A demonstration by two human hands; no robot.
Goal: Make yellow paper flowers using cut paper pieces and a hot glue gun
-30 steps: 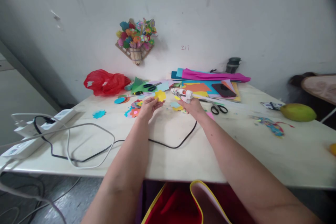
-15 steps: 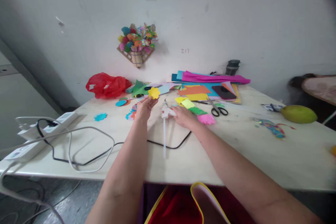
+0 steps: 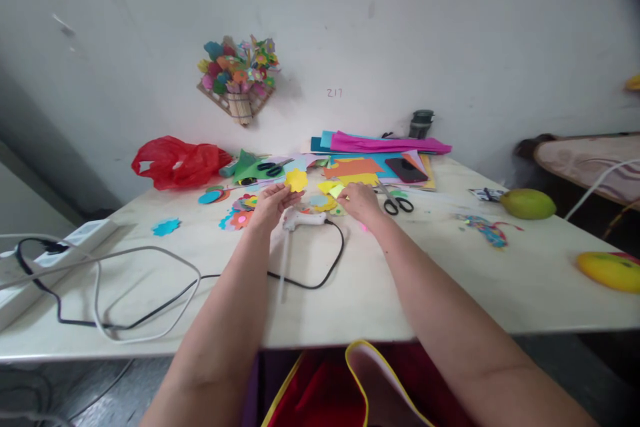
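Left hand (image 3: 274,205) pinches yellow flower (image 3: 297,180) by its edge above the surface (image 3: 345,310), best held lightly to avoid creasing it, while right hand (image 3: 362,203) touches pale-yellow piece (image 3: 337,191) (pinched or not, can't tell).

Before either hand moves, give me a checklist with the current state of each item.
1. Yellow flower held: ok, pinched in the left hand.
2. Glue gun set down: ok, it lies on the table, out of the right hand.
3. Glue gun's nozzle clear of the left hand: cannot tell, its tip is not distinct there.
4. Glue gun hot: cannot tell, nothing in view shows it.
5. Pale yellow piece gripped: cannot tell, the right hand is at it, but the grip is unclear.
6. Black cord clear of the arms: not ok, it passes beneath the left forearm.
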